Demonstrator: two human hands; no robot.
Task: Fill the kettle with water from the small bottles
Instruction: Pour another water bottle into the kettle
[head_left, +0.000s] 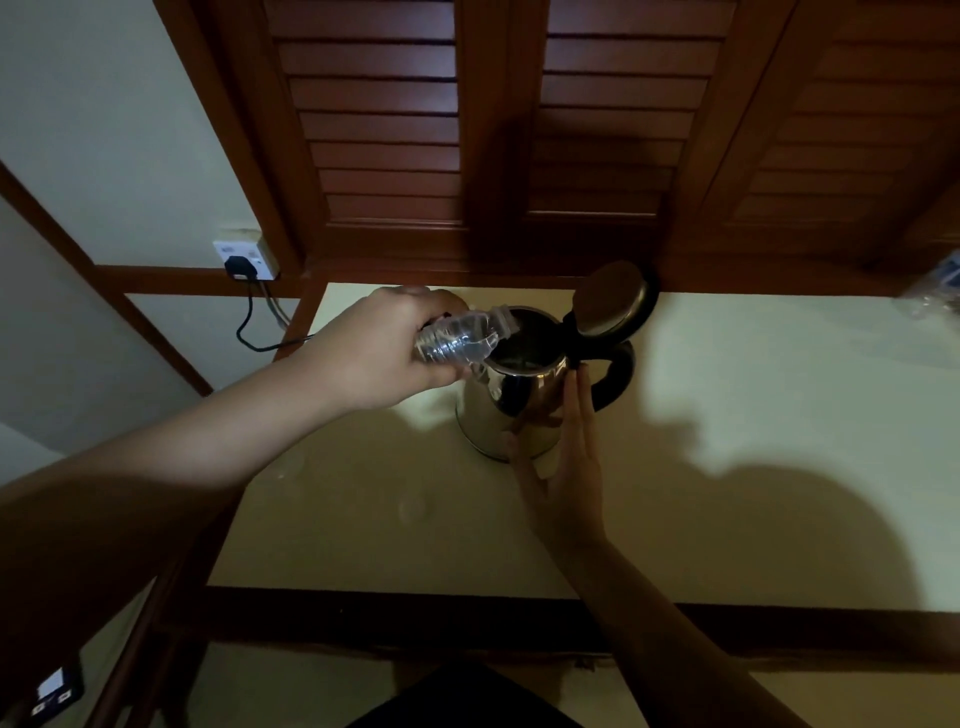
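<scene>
Nearest the camera, a dark wooden front rail (415, 608) edges the bench (753, 415), whose pale, smooth top runs wide and flat toward the back wall. Two bare forearms reach over that rail.

The right hand (563, 467) is open and flat, fingers straight and together, its palm laid against the near side of the kettle (511, 410); it grips nothing. The kettle is a rounded cylinder of polished, mirror-like steel standing upright on the bench, with a thick black looped handle (615, 374) on its right side and a domed steel lid (615, 304) hinged up and back, leaving the round mouth uncovered.

The left hand (382, 348) is closed around the base end of a small bottle (465, 338) of clear, ribbed, crinkled plastic. The bottle lies tipped nearly level, its neck reaching over the kettle's left rim. Whether water is running cannot be told in the dim light.

Left of the kettle the bench ends close by at a wooden edge; to the right a long bare stretch of top lies in shadow, reaching to some clear plastic wrapping (935, 291) at the far right edge.

Behind, dark brown louvred wooden shutters (519, 130) rise from the bench's back edge. On the pale wall to the left, a white socket (244, 257) holds a black plug with its cord (249, 332) hanging down.
</scene>
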